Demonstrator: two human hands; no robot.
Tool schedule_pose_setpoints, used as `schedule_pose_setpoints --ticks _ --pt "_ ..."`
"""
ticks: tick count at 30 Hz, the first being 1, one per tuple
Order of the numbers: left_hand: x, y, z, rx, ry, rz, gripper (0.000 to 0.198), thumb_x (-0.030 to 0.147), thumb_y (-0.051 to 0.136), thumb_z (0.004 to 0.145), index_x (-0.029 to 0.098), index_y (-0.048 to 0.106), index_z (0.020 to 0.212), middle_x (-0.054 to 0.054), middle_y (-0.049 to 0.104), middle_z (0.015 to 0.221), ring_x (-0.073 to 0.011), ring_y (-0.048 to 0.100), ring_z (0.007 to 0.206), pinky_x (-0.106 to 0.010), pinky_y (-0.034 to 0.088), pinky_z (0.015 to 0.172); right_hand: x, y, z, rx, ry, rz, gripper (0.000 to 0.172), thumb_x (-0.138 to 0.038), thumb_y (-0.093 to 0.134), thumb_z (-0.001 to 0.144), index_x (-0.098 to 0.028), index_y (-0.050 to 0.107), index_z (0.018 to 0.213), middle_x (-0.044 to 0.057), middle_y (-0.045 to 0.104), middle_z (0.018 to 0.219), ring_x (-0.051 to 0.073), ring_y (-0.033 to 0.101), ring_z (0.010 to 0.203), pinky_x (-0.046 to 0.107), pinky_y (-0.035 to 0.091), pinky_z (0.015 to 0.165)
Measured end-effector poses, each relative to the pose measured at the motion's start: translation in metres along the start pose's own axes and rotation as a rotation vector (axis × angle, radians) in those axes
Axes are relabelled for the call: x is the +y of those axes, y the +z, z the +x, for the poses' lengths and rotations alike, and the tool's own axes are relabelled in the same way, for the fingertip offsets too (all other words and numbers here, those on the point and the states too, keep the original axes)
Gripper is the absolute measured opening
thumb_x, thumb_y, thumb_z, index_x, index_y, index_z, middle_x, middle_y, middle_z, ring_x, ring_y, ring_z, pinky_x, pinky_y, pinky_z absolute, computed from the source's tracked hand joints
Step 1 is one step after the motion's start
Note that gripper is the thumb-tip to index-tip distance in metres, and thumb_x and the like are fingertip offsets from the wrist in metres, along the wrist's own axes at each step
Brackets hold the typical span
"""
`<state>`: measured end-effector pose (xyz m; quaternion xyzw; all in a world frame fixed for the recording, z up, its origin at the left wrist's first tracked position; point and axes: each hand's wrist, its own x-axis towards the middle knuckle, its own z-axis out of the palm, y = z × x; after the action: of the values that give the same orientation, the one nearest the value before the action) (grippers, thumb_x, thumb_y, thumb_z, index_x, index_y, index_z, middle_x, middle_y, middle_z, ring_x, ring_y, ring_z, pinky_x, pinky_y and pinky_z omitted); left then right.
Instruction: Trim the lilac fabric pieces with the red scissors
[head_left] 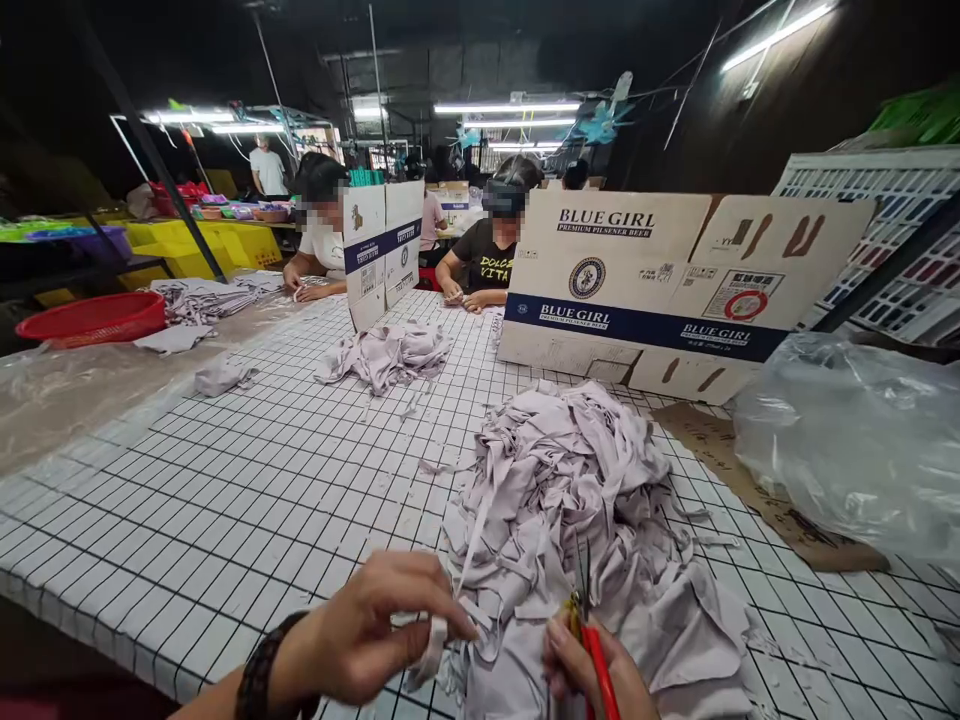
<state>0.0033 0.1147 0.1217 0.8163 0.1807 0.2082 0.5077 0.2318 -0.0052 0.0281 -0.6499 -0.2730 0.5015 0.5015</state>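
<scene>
A large heap of pale lilac-grey cut fabric pieces (555, 480) lies in front of me on the table. My left hand (375, 630), with a dark braided bracelet on the wrist, is at the heap's near left edge. Its fingers are curled around a narrow fabric strip (431, 655), and the index fingertip touches the cloth. In my right hand (600, 670) is a pair of red-handled scissors (598, 655), the slim pointed blades aimed away from me over the heap. The lower part of the right hand is cut off by the frame.
The table (247, 480) has a white cover with a black grid. A printed cardboard sheet (637, 280) stands beyond the heap. Clear plastic bags (855, 450) lie at right, a red basket (97, 315) at far left. Two people work across the table by a smaller fabric pile (390, 352).
</scene>
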Motion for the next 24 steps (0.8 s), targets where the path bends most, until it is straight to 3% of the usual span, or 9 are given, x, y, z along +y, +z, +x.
schedule_pose_setpoints --ticks 5,8,11,14,16,18,20,22,24 --pt "-0.020 0.048 -0.031 -0.181 -0.002 -0.144 0.038 0.047 0.047 0.092 0.029 0.077 0.108 -0.014 0.071 0.081 -0.0254 0.065 0.075 -0.034 0.051 0.068 -0.017 0.033 0.001 -0.042 0.022 0.157 0.039 -0.057 0.071 0.071 -0.019 0.065 0.076 0.001 0.067 0.069 0.020 0.065 0.072 0.027 0.049 0.068" --pt "-0.039 0.083 -0.033 -0.164 -0.047 -0.268 0.049 0.060 0.047 0.088 0.026 0.079 0.103 -0.014 0.072 0.078 -0.0243 0.067 0.073 -0.032 0.051 0.068 -0.018 0.048 0.004 -0.013 -0.026 0.252 0.030 -0.043 0.080 0.064 -0.020 0.061 0.072 -0.002 0.064 0.070 0.017 0.062 0.069 0.025 0.048 0.065" --pt "-0.045 0.101 -0.032 -0.150 -0.098 -0.333 0.056 0.065 0.047 0.086 0.023 0.080 0.099 -0.014 0.072 0.078 -0.0234 0.067 0.074 -0.031 0.051 0.069 -0.018 0.050 0.007 0.033 -0.046 0.246 0.030 -0.037 0.082 0.061 -0.020 0.060 0.071 -0.004 0.060 0.067 0.013 0.056 0.062 0.023 0.046 0.060" --pt "-0.041 0.099 -0.031 -0.107 -0.082 -0.363 0.053 0.065 0.050 0.084 0.024 0.078 0.102 -0.014 0.073 0.091 -0.0259 0.067 0.085 -0.035 0.050 0.080 -0.016 0.045 0.007 0.046 -0.084 0.229 0.033 -0.037 0.083 0.059 -0.020 0.057 0.068 -0.006 0.054 0.061 0.011 0.049 0.054 0.022 0.043 0.054" --pt "-0.039 0.092 -0.029 0.041 -0.108 -0.375 0.049 0.061 0.051 0.083 0.024 0.077 0.101 -0.013 0.070 0.104 -0.0288 0.063 0.097 -0.039 0.047 0.088 -0.014 0.040 0.007 0.056 -0.115 0.155 0.034 -0.040 0.081 0.062 -0.020 0.055 0.069 -0.007 0.052 0.058 0.011 0.047 0.051 0.023 0.040 0.052" --pt "-0.039 0.083 -0.022 0.233 -0.214 -0.370 0.041 0.053 0.052 0.083 0.021 0.076 0.093 -0.012 0.068 0.108 -0.0293 0.060 0.101 -0.039 0.046 0.089 -0.012 0.035 0.006 0.082 -0.164 0.026 0.034 -0.043 0.078 0.065 -0.020 0.053 0.069 -0.006 0.052 0.058 0.011 0.048 0.052 0.023 0.040 0.051" --pt "-0.040 0.077 -0.009 0.339 -0.389 -0.329 0.034 0.043 0.051 0.082 0.019 0.074 0.087 -0.011 0.070 0.097 -0.0263 0.062 0.091 -0.035 0.048 0.081 -0.009 0.031 0.002 0.111 -0.219 -0.157 0.030 -0.043 0.073 0.071 -0.020 0.053 0.073 -0.005 0.055 0.061 0.013 0.051 0.055 0.024 0.041 0.053" --pt "-0.038 0.073 0.009 0.313 -0.512 -0.260 0.032 0.038 0.050 0.082 0.016 0.073 0.082 -0.007 0.068 0.079 -0.0213 0.060 0.074 -0.029 0.046 0.066 -0.006 0.028 -0.004 0.146 -0.308 -0.373 0.018 -0.035 0.065 0.077 -0.021 0.055 0.078 -0.002 0.059 0.066 0.016 0.055 0.059 0.025 0.044 0.057" --pt "-0.034 0.071 0.028 0.203 -0.529 -0.206 0.035 0.041 0.049 0.083 0.015 0.069 0.072 -0.003 0.061 0.063 -0.0164 0.053 0.059 -0.025 0.039 0.054 -0.005 0.025 -0.011 0.196 -0.487 -0.590 0.005 -0.024 0.058 0.080 -0.022 0.054 0.080 -0.001 0.060 0.068 0.017 0.057 0.061 0.025 0.045 0.058"
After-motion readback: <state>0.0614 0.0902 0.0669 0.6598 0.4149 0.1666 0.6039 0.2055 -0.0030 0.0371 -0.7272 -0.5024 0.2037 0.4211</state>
